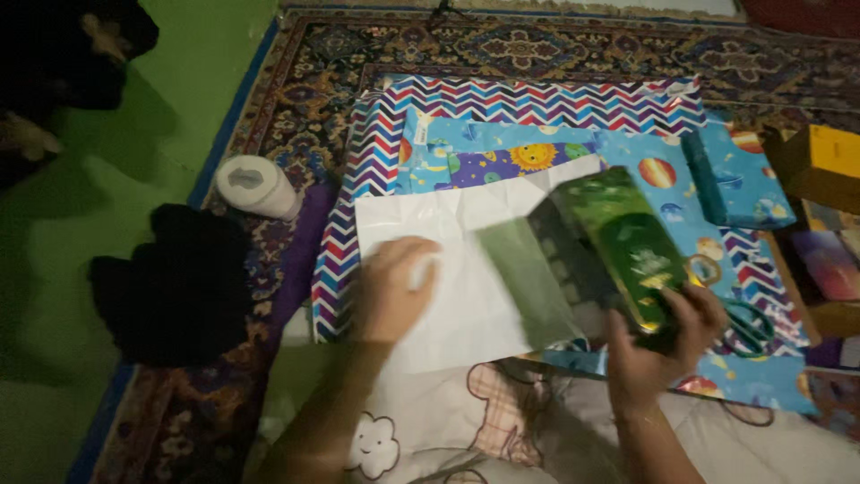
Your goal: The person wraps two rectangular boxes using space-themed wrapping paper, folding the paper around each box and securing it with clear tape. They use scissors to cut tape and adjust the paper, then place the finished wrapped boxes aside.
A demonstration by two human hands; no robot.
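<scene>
1. Green, glossy cardboard: the box [618,246] is held in the right hand [658,345], which grips its near end with fingers curled round the corner, thumb on the side face. The box is tilted and raised above the white sheet [448,269], its far end pointing away from the person; motion blur softens its edges.
2. The left hand [394,287] lies flat on the white sheet, palm down, fingers together and slightly bent, pressing the paper near its left part. It is well apart from the box.
3. The white sheet rests on layered wrapping papers: a zigzag paper [537,103] in red, blue and white at the bottom, and a blue planet paper [681,179] with suns and globes over it.
4. A wrapped parcel [735,175] in the same blue planet paper lies at the right, on that paper.
5. Green-handled scissors [743,327] lie just beside the right hand, on the paper.
6. A tape roll [255,185], white, stands on the patterned carpet [573,45] left of the papers.
7. A black cloth [175,282] lies at the carpet's left edge, against the green floor [107,179].
8. A yellow box [833,152] sits at the far right edge, partly cut off.
9. A pale blanket [430,430] with cartoon prints covers the near foreground beneath the forearms.
</scene>
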